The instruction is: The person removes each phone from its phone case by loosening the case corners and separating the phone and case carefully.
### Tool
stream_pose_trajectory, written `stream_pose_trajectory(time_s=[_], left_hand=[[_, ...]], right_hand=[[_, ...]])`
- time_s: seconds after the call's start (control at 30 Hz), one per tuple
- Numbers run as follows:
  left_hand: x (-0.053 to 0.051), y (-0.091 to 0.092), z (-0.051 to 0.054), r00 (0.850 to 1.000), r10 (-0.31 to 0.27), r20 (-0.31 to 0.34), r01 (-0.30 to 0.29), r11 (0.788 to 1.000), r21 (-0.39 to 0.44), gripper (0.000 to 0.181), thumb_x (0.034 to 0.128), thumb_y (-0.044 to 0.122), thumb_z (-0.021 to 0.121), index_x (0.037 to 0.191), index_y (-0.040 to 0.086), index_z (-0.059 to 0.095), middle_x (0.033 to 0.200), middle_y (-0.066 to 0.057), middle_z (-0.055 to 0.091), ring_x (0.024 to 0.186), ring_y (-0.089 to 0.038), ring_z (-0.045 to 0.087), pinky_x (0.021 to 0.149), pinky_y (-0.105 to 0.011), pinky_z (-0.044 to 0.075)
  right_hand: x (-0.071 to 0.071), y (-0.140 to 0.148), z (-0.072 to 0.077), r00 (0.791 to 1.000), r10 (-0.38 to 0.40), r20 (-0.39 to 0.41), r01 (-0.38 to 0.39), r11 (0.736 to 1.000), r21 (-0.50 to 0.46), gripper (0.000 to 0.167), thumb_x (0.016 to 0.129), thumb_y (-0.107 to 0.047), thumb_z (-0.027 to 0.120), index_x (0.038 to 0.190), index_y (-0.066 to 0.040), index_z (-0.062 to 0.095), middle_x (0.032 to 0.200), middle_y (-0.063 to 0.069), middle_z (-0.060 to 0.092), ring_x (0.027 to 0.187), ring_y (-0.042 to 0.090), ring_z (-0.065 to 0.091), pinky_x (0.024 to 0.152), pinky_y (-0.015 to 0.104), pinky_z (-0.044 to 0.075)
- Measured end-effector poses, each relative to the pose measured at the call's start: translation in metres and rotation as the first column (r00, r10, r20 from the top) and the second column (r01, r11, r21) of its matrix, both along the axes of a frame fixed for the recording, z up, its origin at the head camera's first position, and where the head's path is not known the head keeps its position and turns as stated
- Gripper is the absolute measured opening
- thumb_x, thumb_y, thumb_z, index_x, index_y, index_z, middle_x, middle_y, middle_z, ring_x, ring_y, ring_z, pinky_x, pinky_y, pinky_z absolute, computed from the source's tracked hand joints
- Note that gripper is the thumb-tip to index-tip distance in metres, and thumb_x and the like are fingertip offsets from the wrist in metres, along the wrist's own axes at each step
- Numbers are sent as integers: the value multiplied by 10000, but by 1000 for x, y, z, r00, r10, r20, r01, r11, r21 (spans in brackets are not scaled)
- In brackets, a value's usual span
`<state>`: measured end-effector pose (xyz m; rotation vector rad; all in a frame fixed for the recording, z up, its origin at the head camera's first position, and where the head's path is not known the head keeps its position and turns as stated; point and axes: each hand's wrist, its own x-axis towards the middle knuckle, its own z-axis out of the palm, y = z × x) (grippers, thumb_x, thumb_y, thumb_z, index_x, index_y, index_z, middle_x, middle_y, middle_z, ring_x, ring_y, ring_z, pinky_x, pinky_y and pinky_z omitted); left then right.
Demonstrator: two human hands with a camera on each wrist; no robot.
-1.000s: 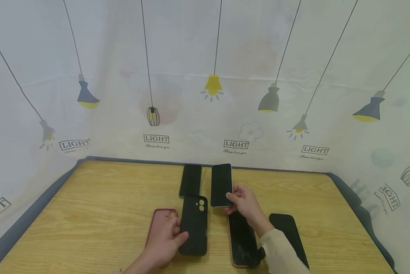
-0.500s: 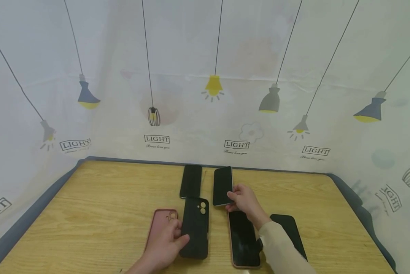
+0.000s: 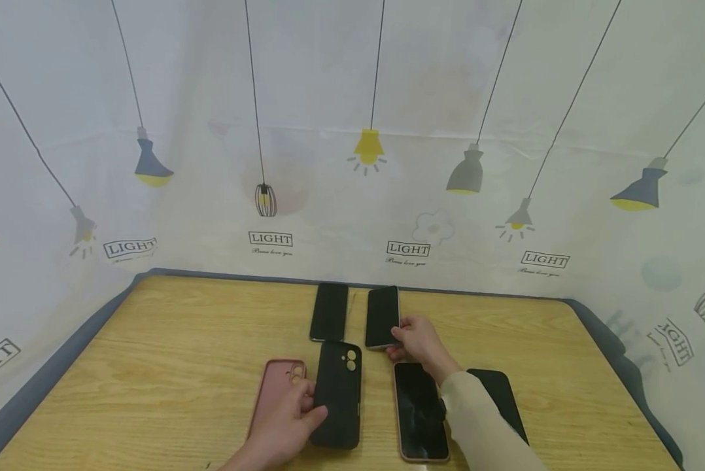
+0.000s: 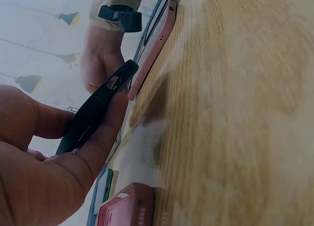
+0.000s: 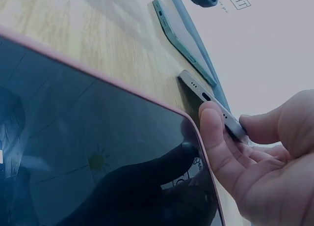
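My left hand (image 3: pixel 288 418) holds a black phone case (image 3: pixel 337 396) by its left edge, thumb on the face towards me. In the left wrist view the case (image 4: pixel 98 105) is tilted and raised off the table, pinched between thumb and fingers. Farther back, my right hand (image 3: pixel 420 345) pinches the near right corner of a dark-screened phone (image 3: pixel 382 317) with a silver rim. The right wrist view shows that phone's bottom edge (image 5: pixel 208 98) with its port, thumb on one side and fingers on the other. Its near end looks slightly raised.
A pink phone case (image 3: pixel 273 392) lies partly behind my left hand. Another phone (image 3: pixel 329 311) lies at the table's back edge. Below my right wrist is a phone in a pink case (image 3: pixel 421 412); a black flat item (image 3: pixel 499 392) lies right of it, partly under the sleeve.
My right hand has lowered the silver-rimmed phone towards the table. The black case in my left hand has shifted slightly right and nearer to me.
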<state>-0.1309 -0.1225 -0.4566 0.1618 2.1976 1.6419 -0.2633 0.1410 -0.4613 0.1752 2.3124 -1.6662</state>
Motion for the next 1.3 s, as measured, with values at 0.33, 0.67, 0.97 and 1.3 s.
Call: stream_pose_trajectory(time_s=[0.33, 0.67, 0.97, 1.3], left_hand=[[-1, 1, 1, 1000, 12, 12, -12, 999, -38, 307, 1026, 93, 618, 1260, -81, 519, 1110, -153, 715, 1011, -255, 713, 849, -428, 592], [0, 1, 1, 1000, 17, 1, -17, 999, -42, 312, 1027, 95, 620, 1263, -80, 515, 1128, -168, 710, 1021, -261, 711, 856, -433, 593], [2, 2, 2, 1000, 18, 12, -17, 998, -63, 343, 1024, 122, 636, 1280, -75, 521, 1150, -175, 700, 1036, -264, 700, 862, -452, 590], [3, 6, 1, 999, 24, 47, -20, 997, -78, 297, 1025, 132, 628, 1248, -49, 548, 1143, -152, 711, 1014, -248, 699, 865, -473, 584]], right_hand=[[-6, -2, 1, 990, 126, -70, -94, 933, 347, 448, 865, -76, 810, 1216, 121, 613, 909, 138, 684, 732, 195, 640, 661, 329, 561], [-6, -11, 1, 972, 193, -135, -71, 786, 613, 493, 838, -235, 876, 1130, 83, 639, 971, 147, 668, 808, 241, 591, 755, 415, 555], [-6, -9, -5, 959, 220, -179, -53, 760, 647, 423, 829, -228, 884, 1046, 60, 662, 903, 128, 666, 746, 224, 567, 663, 366, 522], [-3, -2, 2, 956, 238, -171, -69, 749, 659, 528, 858, -215, 853, 1203, 125, 643, 1158, 267, 686, 1007, 342, 664, 884, 483, 574]])
